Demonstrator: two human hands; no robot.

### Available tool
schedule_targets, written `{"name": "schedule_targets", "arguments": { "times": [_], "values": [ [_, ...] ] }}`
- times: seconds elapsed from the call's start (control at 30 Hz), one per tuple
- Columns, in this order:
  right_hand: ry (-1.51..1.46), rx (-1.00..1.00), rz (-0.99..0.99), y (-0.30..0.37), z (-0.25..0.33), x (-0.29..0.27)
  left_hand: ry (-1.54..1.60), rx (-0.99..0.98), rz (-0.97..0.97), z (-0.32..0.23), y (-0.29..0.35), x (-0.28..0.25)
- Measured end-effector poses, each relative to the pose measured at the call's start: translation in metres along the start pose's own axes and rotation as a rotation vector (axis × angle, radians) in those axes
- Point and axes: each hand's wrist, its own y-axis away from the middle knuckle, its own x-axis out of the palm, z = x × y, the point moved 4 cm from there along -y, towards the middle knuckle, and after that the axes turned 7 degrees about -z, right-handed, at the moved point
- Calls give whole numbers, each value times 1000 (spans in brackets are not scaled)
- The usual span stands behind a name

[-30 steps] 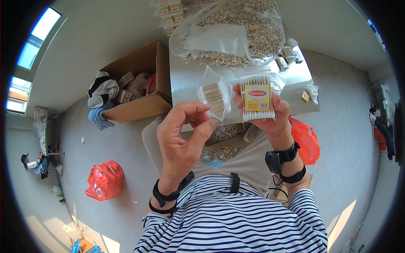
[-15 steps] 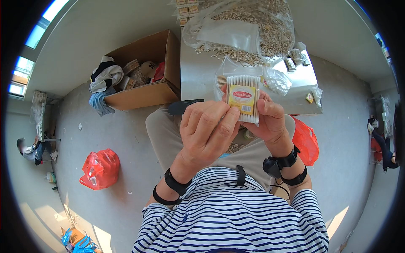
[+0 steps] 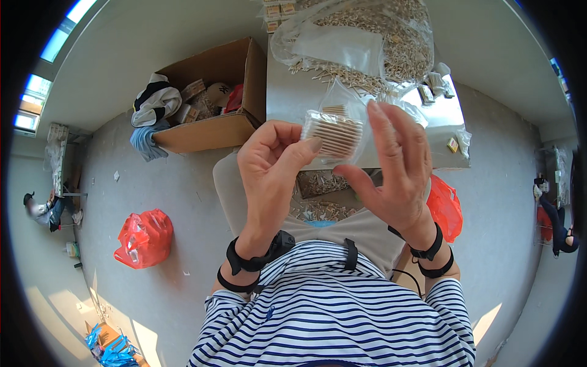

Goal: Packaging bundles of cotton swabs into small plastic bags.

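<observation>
My left hand pinches a pack of cotton swabs in clear wrap by its left edge, thumb in front. The swabs lie slanted across it in a row, and no yellow label faces me. Just right of the pack, my right hand is open, thumb and fingers spread and apart from it. Behind the pack, a clear plastic bag rests on the table, with more swab sticks showing through it. The pack covers part of that bag.
A large clear bag of loose cotton swabs spreads over the table's far side. Small packs lie at its right. An open cardboard box stands left. Red plastic bags sit on the floor. Another person is far left.
The pack has turned, so its yellow label no longer shows. My left hand now holds it alone, shifted slightly left; my right hand has let go and spread open.
</observation>
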Motion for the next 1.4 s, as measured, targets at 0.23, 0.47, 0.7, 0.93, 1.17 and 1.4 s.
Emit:
{"name": "schedule_targets", "arguments": {
  "times": [0.23,0.47,0.7,0.93,1.17,1.4],
  "values": [
    [-240,97,268,11,-9,13,213,-237,174,5,-2,7],
    [-1494,1297,378,48,-29,27,-161,246,268,-3,-6,13],
    [-1523,1305,327,48,-28,27,-326,375,234,-5,3,23],
    [-1496,1306,309,50,-29,30,-360,352,248,-4,5,24],
    [-1269,1340,386,46,-30,26,-288,316,192,2,-8,12],
    [-1284,1384,639,56,-44,27,-152,-175,455,28,-9,25]
  ]
}}
